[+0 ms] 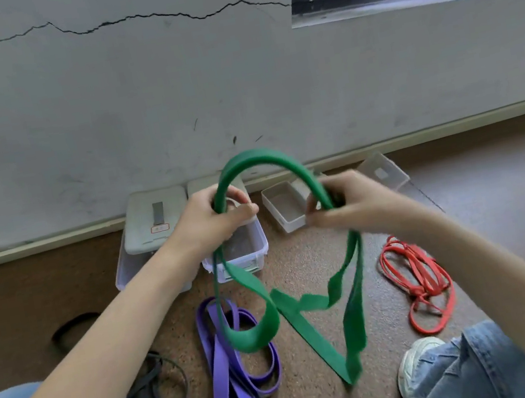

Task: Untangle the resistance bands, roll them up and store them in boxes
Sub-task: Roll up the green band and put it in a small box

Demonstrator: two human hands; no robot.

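I hold a wide green resistance band (268, 158) up in front of me. My left hand (212, 221) grips one side of its arch and my right hand (345, 202) grips the other side. Below my hands the band hangs in twisted loops down to the floor. A purple band (227, 371) lies in loose folds on the floor under it. A thin red band (417, 280) lies tangled at the right. A dark grey band (162, 386) sits by my left knee. An open clear box (247, 260) stands behind the green band.
A lidded white box (150, 224) stands left of the open one by the wall. A small open box (285, 207) and a clear lid (383, 170) lie to the right. A black band (74, 326) lies at the left. My knees and shoes frame the bottom.
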